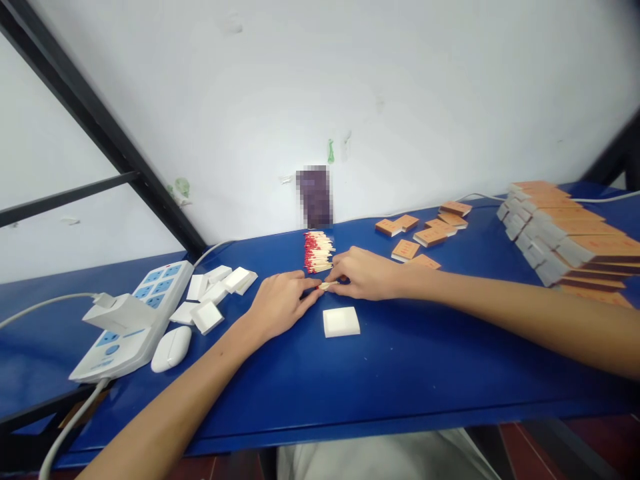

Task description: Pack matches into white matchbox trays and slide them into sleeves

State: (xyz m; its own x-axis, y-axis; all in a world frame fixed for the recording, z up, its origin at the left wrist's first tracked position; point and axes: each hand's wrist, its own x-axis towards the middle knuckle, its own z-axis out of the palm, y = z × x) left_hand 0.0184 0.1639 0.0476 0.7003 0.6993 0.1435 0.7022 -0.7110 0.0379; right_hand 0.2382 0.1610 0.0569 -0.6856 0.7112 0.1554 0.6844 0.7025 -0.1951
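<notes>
Between my two hands lies a small bundle of matchsticks [327, 285], low over the blue table. My left hand [285, 300] pinches its red-headed end between thumb and fingers. From the other side, my right hand [363, 273] closes its fingertips on the pale end. Just beyond them a pile of red-tipped matches [318, 253] lies on the table, heads mostly to the left. Nearer to me, below the hands, sits a white matchbox tray [341, 321]; its inside is hard to make out.
Several white trays [207, 317] lie at left, beside a white earbud case [171, 349] and a power strip [150, 300] with a plugged charger. Orange matchboxes [405, 250] are scattered at right, with a tall matchbox stack [570, 233] farther right. A wall rises behind the table [390, 380].
</notes>
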